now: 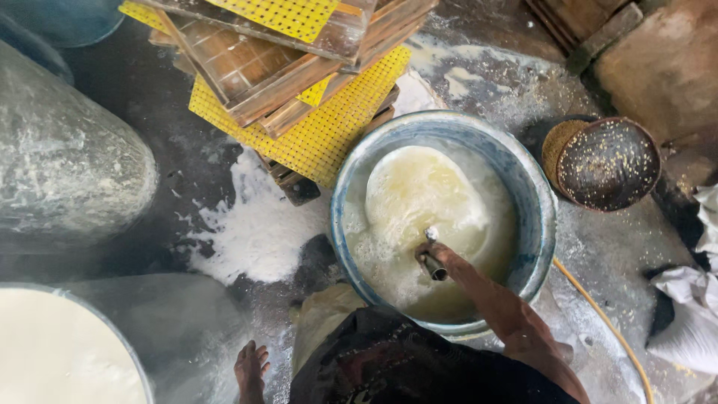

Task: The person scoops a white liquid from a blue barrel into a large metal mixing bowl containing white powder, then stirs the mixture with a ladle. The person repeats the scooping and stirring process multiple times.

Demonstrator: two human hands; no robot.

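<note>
Near the middle of the view, on the wet floor (187, 172), stands a round blue-rimmed tub (540, 217) filled with pale yellowish liquid (419, 194), foamy along its near and left edge.

- Right hand (443, 258): reaches from the near edge into the tub; the fingers are wrapped around a short dark metal handle (435, 268) whose pale tip pokes up just beyond the knuckles. What hangs below the handle is under the liquid and cannot be made out.
- Left hand: not in view.
- State of the work: judging by the smooth pale dome at the far side of the tub and the froth near the hand, the liquid looks partly worked, with much of the tub still loose and watery.
- Left of the tub: white spill (258, 232) spread over the dark floor; the person's bare foot (250, 370) at the near edge.
- Far left: stack of wooden frames (254, 67) interleaved with yellow perforated mats (329, 135), tilted at odd angles.
- Near left corner: vessel of white liquid (60, 352), cut off by the frame; a grey rounded container (67, 164) beyond it, also cut off.
- Right: dark round basket flecked with grains (607, 163); yellow hose (606, 322) curving past the tub; white cloth or sacking (692, 314) at the edge.
- Dark clothing at the near edge hides the rest of the person.
</note>
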